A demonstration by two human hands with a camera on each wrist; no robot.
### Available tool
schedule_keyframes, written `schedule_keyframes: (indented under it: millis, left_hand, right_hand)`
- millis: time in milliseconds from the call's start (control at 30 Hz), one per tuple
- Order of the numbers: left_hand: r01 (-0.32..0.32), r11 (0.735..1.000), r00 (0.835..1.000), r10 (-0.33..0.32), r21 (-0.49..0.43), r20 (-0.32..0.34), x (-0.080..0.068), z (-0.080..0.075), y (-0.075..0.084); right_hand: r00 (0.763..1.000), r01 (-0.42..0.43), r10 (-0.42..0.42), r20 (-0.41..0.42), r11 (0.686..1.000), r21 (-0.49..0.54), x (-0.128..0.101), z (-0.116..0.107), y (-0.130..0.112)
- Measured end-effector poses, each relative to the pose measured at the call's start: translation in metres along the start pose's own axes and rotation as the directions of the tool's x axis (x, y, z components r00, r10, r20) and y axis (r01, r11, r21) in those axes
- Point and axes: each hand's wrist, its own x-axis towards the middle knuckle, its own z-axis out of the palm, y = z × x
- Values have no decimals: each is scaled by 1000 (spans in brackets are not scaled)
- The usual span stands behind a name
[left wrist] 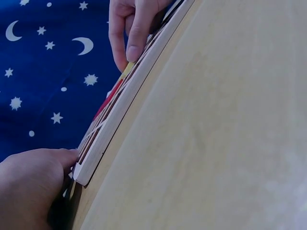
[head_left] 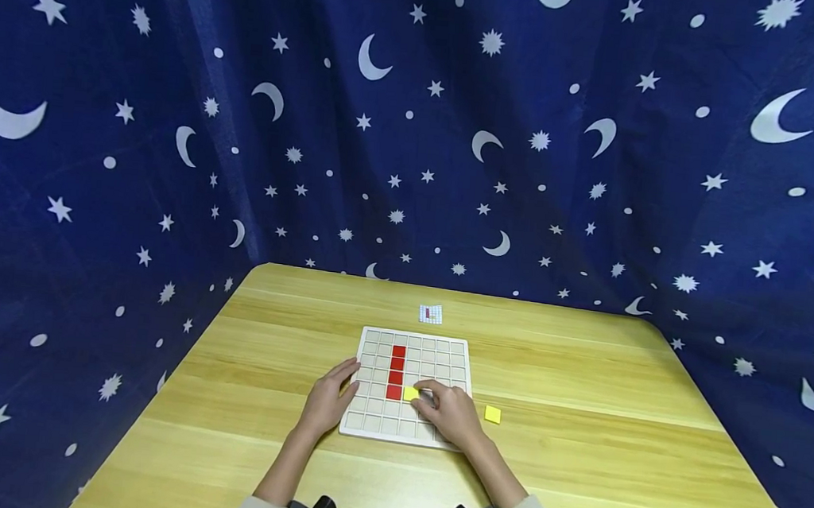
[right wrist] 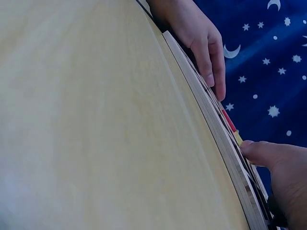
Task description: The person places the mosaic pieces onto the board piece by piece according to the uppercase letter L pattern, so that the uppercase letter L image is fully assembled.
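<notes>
A white-rimmed grid board (head_left: 372,423) lies on the wooden table, and several red square tiles (head_left: 396,371) fill part of one column. Beside the lowest red tile sits a yellow square tile (head_left: 410,395) in a cell of the grid. My right hand (head_left: 453,415) reaches over the board and pinches this yellow tile at its right side with thumb and index finger. Along the board's left edge rests my left hand (head_left: 326,401), its fingers relaxed and touching the rim. In the left wrist view the left thumb (left wrist: 67,155) lies at the board's corner.
Another yellow tile (head_left: 492,414) lies on the table just right of the board. Behind the board is a small card (head_left: 430,314) printed with a grid and a coloured pattern. A dark blue curtain (head_left: 442,169) with moons and stars hangs behind the table and at its sides.
</notes>
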Motion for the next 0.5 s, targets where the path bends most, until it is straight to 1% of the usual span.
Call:
schedule_keyframes:
  millis: [133, 233, 400, 500]
  left_hand:
    - [7, 1000, 1000, -7, 5, 5, 1, 0, -1]
    - [12, 1000, 1000, -12, 12, 12, 0, 0, -1]
    - [27, 1000, 1000, -27, 8, 8, -1, 0, 0]
    - [11, 1000, 1000, -11, 9, 3, 0, 0, 1]
  right_hand:
    - [1000, 25, -25, 4, 1000, 15, -1, -1, 0]
    - [999, 49, -49, -18, 998, 37, -5, -5, 1]
    - [996, 77, -74, -51, 996, 55, -16, -19, 8]
    - [993, 88, -83, -89, 995, 56, -25, -29, 17]
